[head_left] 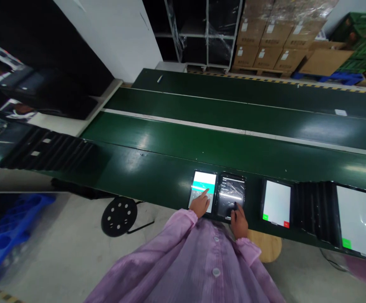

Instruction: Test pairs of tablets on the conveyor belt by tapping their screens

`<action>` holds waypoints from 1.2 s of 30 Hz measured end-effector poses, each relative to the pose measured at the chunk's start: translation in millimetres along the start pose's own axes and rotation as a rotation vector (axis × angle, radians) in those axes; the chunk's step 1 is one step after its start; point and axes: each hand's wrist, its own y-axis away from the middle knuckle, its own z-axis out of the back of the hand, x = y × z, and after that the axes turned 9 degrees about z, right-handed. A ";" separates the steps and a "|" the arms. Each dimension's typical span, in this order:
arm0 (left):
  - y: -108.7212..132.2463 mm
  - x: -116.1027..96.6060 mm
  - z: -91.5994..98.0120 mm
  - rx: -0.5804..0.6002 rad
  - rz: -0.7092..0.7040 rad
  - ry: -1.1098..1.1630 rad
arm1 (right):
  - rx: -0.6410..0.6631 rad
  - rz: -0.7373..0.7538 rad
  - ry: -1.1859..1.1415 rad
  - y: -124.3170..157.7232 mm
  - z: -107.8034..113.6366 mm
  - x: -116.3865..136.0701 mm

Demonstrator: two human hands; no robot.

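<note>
Two tablets lie side by side at the near edge of the green bench. My left hand point(200, 205) is over the left tablet point(198, 176), which shows a white and turquoise screen. Its index finger is stretched out onto the screen, the other fingers are loosely bent, and it holds nothing. At the lower part of the dark-screened tablet point(230, 191) is my right hand point(240, 222), its fingers pointing at the glass. A small dark shape point(235, 205) shows by its fingertips; whether it is an object or a reflection is unclear.
Right of my hands lies a white-screened tablet point(277, 201), then a black ribbed tray point(317, 210) and more lit tablets point(358, 219). Black ribbed trays point(49, 149) also lie at left. A black stool point(119, 216) and a wooden stool point(265, 246) stand by the bench point(157, 164).
</note>
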 end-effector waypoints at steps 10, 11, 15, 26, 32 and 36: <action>-8.4 -2.7 0.2 0.002 0.093 -0.064 | -0.019 -0.031 -0.020 4.7 3.1 -3.9; -8.8 -2.8 -0.1 -0.006 0.072 -0.060 | -0.019 -0.032 -0.019 4.9 2.1 -4.6; -12.2 -5.2 -2.0 0.027 -0.054 -0.045 | -0.015 -0.019 -0.014 3.4 -1.4 -5.1; -4.5 15.8 -6.3 -0.041 0.028 0.093 | 0.047 0.004 0.016 -6.5 0.3 7.1; 8.1 36.2 -11.0 -0.040 0.154 0.110 | 0.259 0.094 0.167 -44.5 -5.9 41.4; 17.9 48.5 -12.4 -0.045 0.192 0.089 | 0.281 0.101 0.262 -73.8 -9.1 60.6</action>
